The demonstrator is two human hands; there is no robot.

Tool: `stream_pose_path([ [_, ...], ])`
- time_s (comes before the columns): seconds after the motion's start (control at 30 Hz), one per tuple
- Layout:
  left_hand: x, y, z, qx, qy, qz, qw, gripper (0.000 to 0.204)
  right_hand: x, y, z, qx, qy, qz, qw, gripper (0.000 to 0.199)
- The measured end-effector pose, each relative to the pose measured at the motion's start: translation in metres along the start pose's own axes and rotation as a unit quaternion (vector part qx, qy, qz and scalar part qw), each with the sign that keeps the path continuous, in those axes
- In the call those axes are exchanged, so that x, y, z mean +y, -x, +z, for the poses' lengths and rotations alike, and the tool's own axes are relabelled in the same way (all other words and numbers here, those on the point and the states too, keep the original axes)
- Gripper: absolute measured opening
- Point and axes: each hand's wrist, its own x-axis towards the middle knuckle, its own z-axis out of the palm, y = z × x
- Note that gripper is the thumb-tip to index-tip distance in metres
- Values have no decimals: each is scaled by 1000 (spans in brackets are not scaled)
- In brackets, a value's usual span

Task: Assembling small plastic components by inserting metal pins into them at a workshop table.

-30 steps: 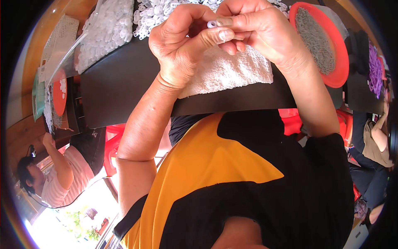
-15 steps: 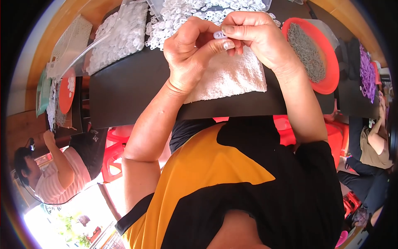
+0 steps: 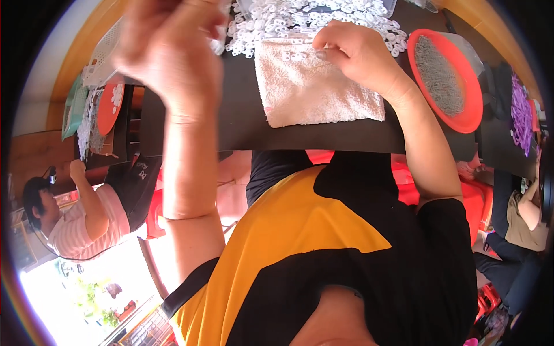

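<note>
My left hand (image 3: 170, 57) is raised at the upper left, in front of the bag of white pieces. Motion smears its fingers, so what it holds, if anything, cannot be made out. Over the far right part of a pale terry towel (image 3: 323, 95) is my right hand (image 3: 360, 57), loosely curled. Its thumb and forefinger are slightly apart, with nothing visible between them. Several small white plastic pieces (image 3: 295, 56) with holes lie on the towel just left of the fingertips. A large heap of similar white pieces (image 3: 277, 23) spreads behind the towel.
To the right, a red oval tray (image 3: 474, 98) holds grey metal screw-like parts (image 3: 438, 75). Purple strips (image 3: 521, 118) lie on the dark table (image 3: 239, 130) farther right. At far left, a person (image 3: 92, 213) sits near an orange dish (image 3: 109, 115); another person (image 3: 522, 219) is at right.
My hands have parted: the left swung up and left, the right stayed over the towel. The white piece held between them before is no longer seen there. The view shifted slightly.
</note>
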Motion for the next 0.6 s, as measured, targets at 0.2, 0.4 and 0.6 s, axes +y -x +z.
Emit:
stream_pose_path([
  [0.2, -2, -67, -51, -47, -418, 7, 907, 8, 4, -6, 14, -52, 149, -125, 979, 6],
  [0.4, -22, -9, -23, -79, -208, 34, 974, 15, -1, -8, 13, 47, 96, -84, 991, 9],
  [0.6, -74, 54, -3, -279, -191, -187, 922, 17, 1, -14, 32, -52, 131, -54, 989, 17],
])
